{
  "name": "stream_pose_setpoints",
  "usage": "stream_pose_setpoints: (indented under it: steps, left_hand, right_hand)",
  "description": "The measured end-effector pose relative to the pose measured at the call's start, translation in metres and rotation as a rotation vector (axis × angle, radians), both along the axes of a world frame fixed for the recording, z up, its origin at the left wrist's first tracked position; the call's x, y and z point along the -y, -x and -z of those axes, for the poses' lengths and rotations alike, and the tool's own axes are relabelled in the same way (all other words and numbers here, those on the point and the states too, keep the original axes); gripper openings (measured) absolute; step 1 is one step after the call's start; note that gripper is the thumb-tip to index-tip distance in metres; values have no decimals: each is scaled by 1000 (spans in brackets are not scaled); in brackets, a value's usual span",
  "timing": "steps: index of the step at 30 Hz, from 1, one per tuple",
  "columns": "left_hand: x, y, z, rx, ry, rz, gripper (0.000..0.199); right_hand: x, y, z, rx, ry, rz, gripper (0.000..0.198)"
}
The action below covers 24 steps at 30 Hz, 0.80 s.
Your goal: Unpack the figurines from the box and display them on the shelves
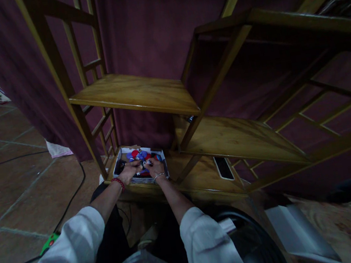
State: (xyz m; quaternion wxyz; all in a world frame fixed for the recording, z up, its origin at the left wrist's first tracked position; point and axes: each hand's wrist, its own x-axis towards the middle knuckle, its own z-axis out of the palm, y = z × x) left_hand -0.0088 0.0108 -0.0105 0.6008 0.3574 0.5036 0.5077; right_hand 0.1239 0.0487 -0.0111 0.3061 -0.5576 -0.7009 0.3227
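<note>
A shallow white box (167, 169) sits on the lowest wooden shelf, filled with small red, blue and dark pieces (138, 155) whose kind I cannot make out. My left hand (130, 171), with a red bead bracelet at the wrist, reaches over the box's left half. From the right comes my right hand (156, 168), wearing a thin pale bracelet. The fingers of both hands are bent and meet over the middle of the box. Between the fingertips is a small dark and pale item (144, 164), too small to name.
Wooden shelf boards (134, 91) and slanted posts stand above and right of the box, before a dark red curtain (148, 31). A phone-like dark slab (223, 168) lies on the lower shelf. A black cable with a green piece (50, 242) runs over the tiled floor.
</note>
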Motion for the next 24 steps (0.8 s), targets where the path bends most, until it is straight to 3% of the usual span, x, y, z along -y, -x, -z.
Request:
stream_pose_setpoints:
  steps: [10,24]
  left_hand:
    - [-3,1,6,87,61,-31,26]
    - [2,-3,-3,143,72,-81,32]
  right_hand:
    - [2,-1,-3,-30,-26,-12,16]
    - [-1,-3,-9,66,-74,-131,21]
